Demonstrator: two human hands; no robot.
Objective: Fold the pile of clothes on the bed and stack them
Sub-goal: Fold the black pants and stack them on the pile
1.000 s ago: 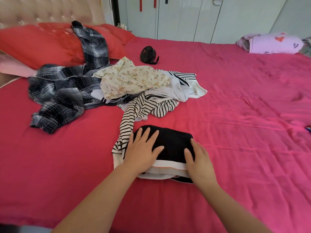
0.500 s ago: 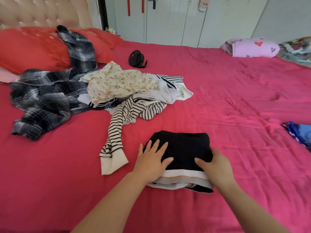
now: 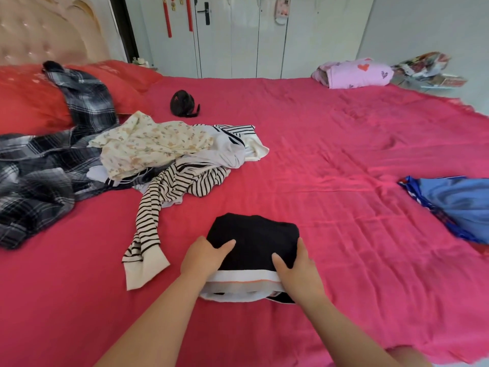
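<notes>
A folded black garment with a white and orange hem lies on the red bed sheet in front of me. My left hand grips its left side, thumb on top. My right hand grips its right side, thumb on top and fingers round the edge. Behind and to the left lies the unfolded pile: a striped top with a sleeve trailing toward me, a cream floral garment, a white garment and a black-and-white plaid shirt.
A blue garment lies at the right edge of the bed. A small black fan sits near the red pillows. A pink folded blanket rests at the far corner. White wardrobe doors stand behind.
The folded black garment has slid right, away from the striped sleeve. Both hands went from lying flat on top to gripping its sides. My view turned right, revealing the blue garment.
</notes>
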